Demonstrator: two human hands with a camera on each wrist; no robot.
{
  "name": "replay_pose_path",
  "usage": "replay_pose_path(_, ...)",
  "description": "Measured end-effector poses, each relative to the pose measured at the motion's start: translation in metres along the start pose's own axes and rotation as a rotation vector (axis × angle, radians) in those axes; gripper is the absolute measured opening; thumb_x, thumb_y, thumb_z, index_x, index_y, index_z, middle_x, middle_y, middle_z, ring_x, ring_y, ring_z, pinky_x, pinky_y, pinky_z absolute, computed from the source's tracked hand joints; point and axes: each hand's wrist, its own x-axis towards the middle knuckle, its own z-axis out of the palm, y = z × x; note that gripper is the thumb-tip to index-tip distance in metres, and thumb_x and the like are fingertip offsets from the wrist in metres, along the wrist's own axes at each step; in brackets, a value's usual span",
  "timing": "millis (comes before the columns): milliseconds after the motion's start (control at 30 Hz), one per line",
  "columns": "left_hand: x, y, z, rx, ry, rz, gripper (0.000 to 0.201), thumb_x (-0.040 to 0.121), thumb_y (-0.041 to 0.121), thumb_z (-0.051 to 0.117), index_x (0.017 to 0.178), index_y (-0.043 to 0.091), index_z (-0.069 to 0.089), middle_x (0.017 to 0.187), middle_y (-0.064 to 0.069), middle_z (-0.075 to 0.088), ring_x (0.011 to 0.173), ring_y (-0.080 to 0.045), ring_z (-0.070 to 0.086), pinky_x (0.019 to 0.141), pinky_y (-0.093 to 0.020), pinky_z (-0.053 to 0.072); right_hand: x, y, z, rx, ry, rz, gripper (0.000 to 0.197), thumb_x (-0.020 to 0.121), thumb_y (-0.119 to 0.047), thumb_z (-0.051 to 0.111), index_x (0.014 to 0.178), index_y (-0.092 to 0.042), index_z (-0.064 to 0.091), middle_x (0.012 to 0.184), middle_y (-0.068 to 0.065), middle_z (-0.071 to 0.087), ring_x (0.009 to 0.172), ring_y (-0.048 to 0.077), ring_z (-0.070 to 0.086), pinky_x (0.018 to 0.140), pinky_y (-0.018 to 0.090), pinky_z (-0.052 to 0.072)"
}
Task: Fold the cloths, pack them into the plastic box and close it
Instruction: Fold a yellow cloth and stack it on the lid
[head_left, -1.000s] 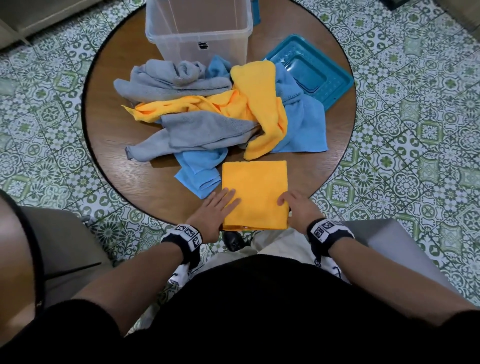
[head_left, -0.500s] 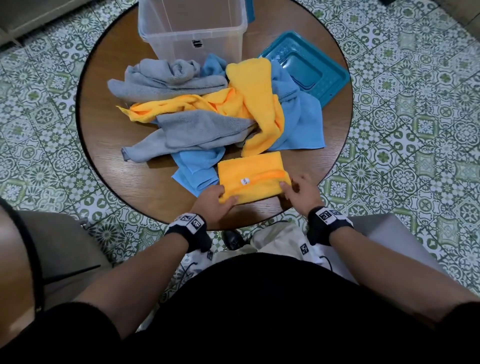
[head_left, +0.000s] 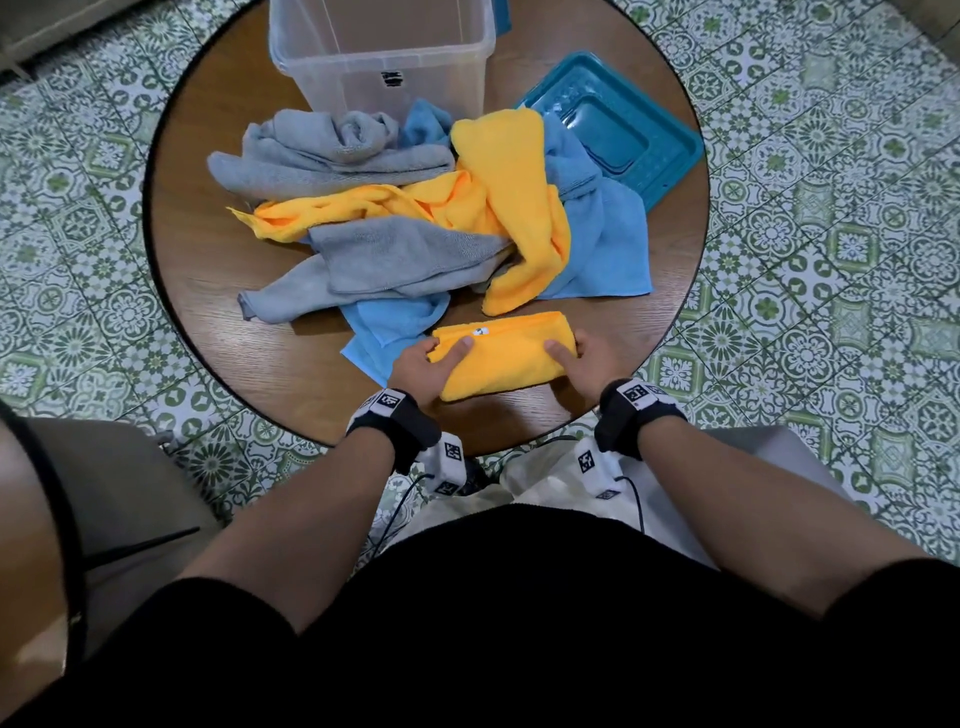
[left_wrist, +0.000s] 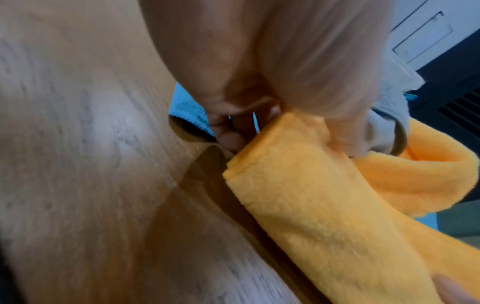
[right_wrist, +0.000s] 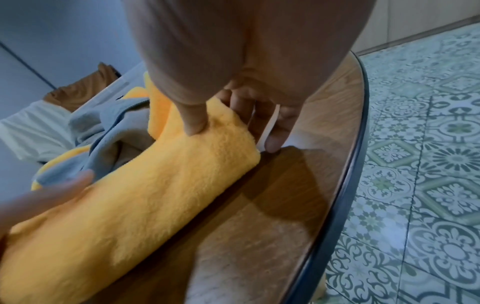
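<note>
since the earlier frame we have doubled the yellow cloth (head_left: 503, 358) over into a short bundle near the table (head_left: 208, 291) edge. our left hand (head_left: 421, 364) and right hand (head_left: 584, 364) pinch its ends, thumbs on top. we should keep edges aligned, then lift it into the plastic box (head_left: 382, 57) beyond the unfolded pile (head_left: 415, 228).

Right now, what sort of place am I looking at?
Probably a room in a home, though that is a guess: a round wooden table stands on patterned green-and-white floor tiles, with household cloths heaped beside a clear plastic box.
</note>
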Motion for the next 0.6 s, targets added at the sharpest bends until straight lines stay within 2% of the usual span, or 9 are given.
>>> replay_pose_path(100, 0.002, -0.009, 0.001, -0.039, -0.111, 0.006, 0.058, 0.076, 0.068, 0.069, 0.109, 0.021, 0.066, 0.108, 0.003, 0.070, 0.101, -0.019, 0.066, 0.090, -0.034, 0.051, 0.007, 0.002, 0.002, -0.015, 0.032, 0.074, 0.046, 0.101, -0.045, 0.046, 0.123, -0.007, 0.060, 0.118, 0.012, 0.066, 0.109, 0.031, 0.060, 0.094, 0.039, 0.045)
replay_pose_path(200, 0.007, -0.015, 0.002, 0.051, -0.063, 0.034, 0.075, 0.071, 0.080, 0.055, 0.110, 0.016, 0.063, 0.102, -0.007, 0.069, 0.100, -0.030, 0.065, 0.091, -0.046, 0.052, 0.014, 0.001, 0.008, -0.075, 0.057, 0.144, 0.055, 0.101, -0.049, 0.040, 0.124, -0.003, 0.060, 0.121, 0.018, 0.064, 0.111, 0.036, 0.058, 0.096, 0.042, 0.045)
replay_pose_path(267, 0.010, -0.011, 0.003, 0.158, -0.033, 0.037, 0.065, 0.085, 0.071, 0.052, 0.102, 0.009, 0.061, 0.093, -0.017, 0.064, 0.095, -0.036, 0.062, 0.085, -0.045, 0.048, 0.015, -0.003, 0.012, -0.142, 0.067, 0.174, 0.055, 0.103, -0.047, 0.036, 0.124, -0.002, 0.060, 0.122, 0.020, 0.063, 0.111, 0.037, 0.057, 0.095, 0.040, 0.042)
replay_pose_path(300, 0.009, -0.006, 0.002, 0.222, -0.015, 0.036, 0.052, 0.091, 0.064, 0.050, 0.096, 0.013, 0.058, 0.086, -0.013, 0.060, 0.093, -0.034, 0.060, 0.081, -0.042, 0.045, 0.015, -0.005, 0.013, -0.192, 0.071, 0.188, 0.054, 0.104, -0.045, 0.035, 0.125, -0.002, 0.060, 0.123, 0.021, 0.062, 0.113, 0.037, 0.056, 0.095, 0.038, 0.041)
replay_pose_path(333, 0.010, -0.004, 0.003, 0.274, -0.011, 0.034, 0.047, 0.094, 0.060, 0.047, 0.102, 0.015, 0.059, 0.088, -0.009, 0.058, 0.095, -0.030, 0.057, 0.081, -0.039, 0.042, 0.015, -0.006, 0.015, -0.245, 0.078, 0.203, 0.053, 0.104, -0.044, 0.034, 0.126, -0.003, 0.059, 0.125, 0.020, 0.061, 0.115, 0.036, 0.055, 0.095, 0.037, 0.039)
replay_pose_path(400, 0.011, 0.001, 0.005, 0.313, 0.007, 0.012, 0.065, 0.097, 0.059, 0.044, 0.136, 0.007, 0.051, 0.117, -0.013, 0.061, 0.114, -0.031, 0.054, 0.093, -0.037, 0.040, 0.015, -0.008, 0.017, -0.313, 0.098, 0.223, 0.053, 0.104, -0.044, 0.033, 0.128, -0.004, 0.058, 0.127, 0.020, 0.060, 0.118, 0.036, 0.054, 0.096, 0.036, 0.039)
replay_pose_path(467, 0.011, 0.002, 0.008, 0.311, 0.035, -0.002, 0.074, 0.096, 0.059, 0.044, 0.145, 0.004, 0.041, 0.133, -0.015, 0.057, 0.125, -0.032, 0.050, 0.098, -0.037, 0.039, 0.014, -0.011, 0.020, -0.339, 0.124, 0.228, 0.052, 0.104, -0.044, 0.034, 0.125, -0.004, 0.060, 0.124, 0.020, 0.061, 0.115, 0.036, 0.055, 0.093, 0.038, 0.041)
replay_pose_path(533, 0.013, 0.001, 0.011, 0.324, 0.057, 0.004, 0.069, 0.095, 0.060, 0.046, 0.130, 0.001, 0.054, 0.108, -0.012, 0.064, 0.117, -0.035, 0.055, 0.087, -0.038, 0.041, 0.014, -0.011, 0.022, -0.365, 0.153, 0.230, 0.053, 0.103, -0.046, 0.034, 0.121, -0.004, 0.062, 0.121, 0.021, 0.063, 0.111, 0.037, 0.057, 0.090, 0.039, 0.043)
replay_pose_path(600, 0.013, 0.000, 0.009, 0.321, 0.086, 0.012, 0.065, 0.094, 0.060, 0.048, 0.107, -0.002, 0.059, 0.080, -0.008, 0.056, 0.102, -0.037, 0.059, 0.073, -0.037, 0.037, 0.011, -0.009, 0.021, -0.415, 0.157, 0.232, 0.057, 0.103, -0.049, 0.033, 0.113, -0.002, 0.065, 0.115, 0.020, 0.065, 0.104, 0.035, 0.059, 0.084, 0.037, 0.043)
